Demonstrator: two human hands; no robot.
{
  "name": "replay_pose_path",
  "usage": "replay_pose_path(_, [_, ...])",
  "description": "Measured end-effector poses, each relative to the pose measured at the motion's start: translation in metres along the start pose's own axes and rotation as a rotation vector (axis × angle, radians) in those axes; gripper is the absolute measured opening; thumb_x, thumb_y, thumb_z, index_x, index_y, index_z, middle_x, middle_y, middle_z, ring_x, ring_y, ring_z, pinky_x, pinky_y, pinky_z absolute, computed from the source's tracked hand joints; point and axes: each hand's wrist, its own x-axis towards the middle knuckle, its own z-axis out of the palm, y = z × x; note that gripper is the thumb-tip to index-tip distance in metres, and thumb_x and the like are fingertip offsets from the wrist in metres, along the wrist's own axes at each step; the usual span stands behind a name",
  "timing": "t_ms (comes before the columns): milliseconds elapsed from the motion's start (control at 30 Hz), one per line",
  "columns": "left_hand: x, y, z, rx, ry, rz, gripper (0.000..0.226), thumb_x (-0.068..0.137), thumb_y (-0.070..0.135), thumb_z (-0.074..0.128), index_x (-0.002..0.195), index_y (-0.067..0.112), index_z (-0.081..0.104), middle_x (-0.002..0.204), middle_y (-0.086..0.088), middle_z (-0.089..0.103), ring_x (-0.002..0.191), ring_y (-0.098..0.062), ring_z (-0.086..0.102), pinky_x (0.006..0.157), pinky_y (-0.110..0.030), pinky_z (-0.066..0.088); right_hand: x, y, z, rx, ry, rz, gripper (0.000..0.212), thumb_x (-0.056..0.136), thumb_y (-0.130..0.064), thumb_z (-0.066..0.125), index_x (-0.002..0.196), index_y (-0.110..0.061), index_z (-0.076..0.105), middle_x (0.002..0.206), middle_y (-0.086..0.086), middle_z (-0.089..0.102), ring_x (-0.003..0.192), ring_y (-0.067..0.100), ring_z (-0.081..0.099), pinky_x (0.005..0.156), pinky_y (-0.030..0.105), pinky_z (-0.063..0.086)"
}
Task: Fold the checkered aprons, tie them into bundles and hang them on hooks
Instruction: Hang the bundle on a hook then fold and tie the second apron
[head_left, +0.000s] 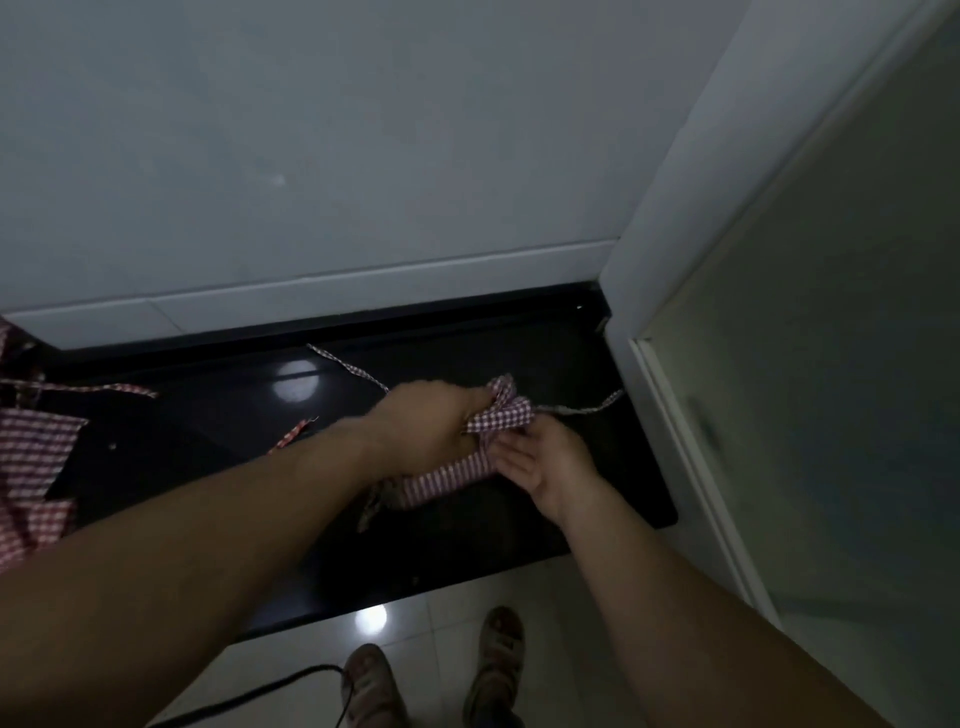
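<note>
Tying step, I judge: left hand (431, 421) clenches the rolled checkered apron (453, 475); right hand (545, 462) touches it, grip unclear. Next: wind the far-right strap (592, 409) round.

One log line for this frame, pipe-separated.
stage: bundling | left hand grips folded apron | right hand touches it, palm up | over black counter | spare aprons far left

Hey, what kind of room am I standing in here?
Likely a kitchen or utility corner: a glossy black counter under the checkered apron, a pale tiled wall behind it, and a frosted glass door at right.
</note>
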Motion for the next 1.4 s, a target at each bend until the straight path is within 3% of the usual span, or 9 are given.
replay_pose_path(100, [-0.006, 0.013, -0.017, 0.396, 0.276, 0.183, 0.031, 0.088, 0.038, 0.066, 0.114, 0.023, 0.059, 0.108, -0.004, 0.059, 0.095, -0.027, 0.061, 0.07, -0.037, 0.049, -0.007, -0.024, 0.0, 0.204, -0.192, -0.055, 0.034, 0.108, -0.026, 0.048, 0.123, -0.003, 0.069, 0.116, 0.02, 0.075, 0.107, 0.031, 0.073, 0.093, 0.043, 0.059])
replay_pose_path(200, [-0.016, 0.027, 0.016, 0.484, 0.247, 0.066, 0.037, 0.091, 0.033, 0.058, 0.126, 0.02, 0.061, 0.136, -0.011, 0.057, 0.127, -0.035, 0.055, 0.095, -0.045, 0.05, 0.0, -0.022, -0.006, 0.109, -0.254, -0.048, 0.033, 0.106, -0.023, 0.052, 0.128, -0.002, 0.067, 0.122, 0.021, 0.073, 0.116, 0.034, 0.07, 0.102, 0.05, 0.055])
replay_pose_path(500, [-0.037, 0.061, 0.122, 0.171, 0.443, -0.113, 0.034, 0.078, 0.008, 0.074, 0.108, 0.015, 0.06, 0.156, -0.015, 0.05, 0.15, -0.032, 0.042, 0.121, -0.054, 0.033, 0.045, 0.015, -0.057, -0.702, 0.194, -0.33, 0.022, 0.09, -0.034, 0.068, 0.077, -0.018, 0.074, 0.08, 0.001, 0.078, 0.084, 0.03, 0.074, 0.082, 0.046, 0.062])
replay_pose_path(733, [-0.041, 0.068, 0.14, 0.278, 0.316, -0.058, 0.027, 0.082, 0.01, 0.058, 0.108, 0.017, 0.06, 0.164, -0.017, 0.039, 0.156, -0.033, 0.031, 0.126, -0.053, 0.016, 0.055, -0.004, -0.058, -0.324, 0.133, -0.207, 0.019, 0.096, -0.016, 0.071, 0.077, -0.014, 0.073, 0.084, 0.011, 0.077, 0.087, 0.031, 0.072, 0.082, 0.043, 0.058])
replay_pose_path(1033, [-0.016, 0.086, 0.135, 0.241, 0.14, -0.301, 0.059, 0.096, 0.055, 0.048, 0.131, 0.008, 0.054, 0.172, -0.022, 0.015, 0.161, -0.036, 0.004, 0.128, -0.06, 0.01, -0.004, -0.012, -0.049, -0.98, 0.126, -0.902, 0.018, 0.102, -0.028, 0.059, 0.093, -0.025, 0.075, 0.101, -0.012, 0.07, 0.095, 0.004, 0.062, 0.087, 0.03, 0.047])
replay_pose_path(1133, [-0.013, 0.087, 0.131, 0.206, 0.039, -0.298, 0.082, 0.102, 0.059, 0.033, 0.165, 0.007, 0.02, 0.174, -0.018, 0.007, 0.161, -0.033, -0.008, 0.128, -0.056, -0.006, -0.002, 0.002, -0.023, -1.397, -0.055, -1.151, 0.021, 0.102, -0.023, 0.053, 0.099, -0.027, 0.073, 0.106, -0.012, 0.068, 0.101, 0.007, 0.058, 0.095, 0.032, 0.045])
replay_pose_path(1267, [-0.046, 0.067, 0.095, -0.093, 0.37, -0.187, 0.042, 0.094, 0.037, 0.055, 0.13, 0.016, 0.066, 0.148, -0.007, 0.058, 0.144, -0.027, 0.044, 0.122, -0.054, 0.027, 0.012, 0.005, -0.003, -1.355, -0.024, -0.987, 0.022, 0.102, -0.021, 0.051, 0.092, -0.02, 0.07, 0.09, -0.003, 0.066, 0.086, 0.019, 0.063, 0.079, 0.035, 0.049])
replay_pose_path(1333, [-0.074, 0.047, 0.082, -0.125, 0.667, -0.509, 0.03, 0.091, 0.037, 0.062, 0.116, 0.02, 0.063, 0.125, -0.002, 0.061, 0.119, -0.024, 0.056, 0.103, -0.051, 0.045, 0.015, 0.004, -0.004, -1.41, 0.013, -0.982, 0.023, 0.104, -0.02, 0.052, 0.086, -0.018, 0.066, 0.083, -0.004, 0.062, 0.077, 0.019, 0.063, 0.071, 0.032, 0.045])
replay_pose_path(1400, [-0.098, 0.017, 0.076, -0.254, 0.682, -0.971, 0.043, 0.091, 0.047, 0.066, 0.121, 0.019, 0.054, 0.123, -0.006, 0.058, 0.115, -0.029, 0.057, 0.095, -0.05, 0.05, 0.015, 0.006, -0.002, -1.461, 0.035, -0.998, 0.024, 0.104, -0.022, 0.051, 0.083, -0.02, 0.06, 0.079, -0.007, 0.061, 0.072, 0.015, 0.059, 0.071, 0.031, 0.043])
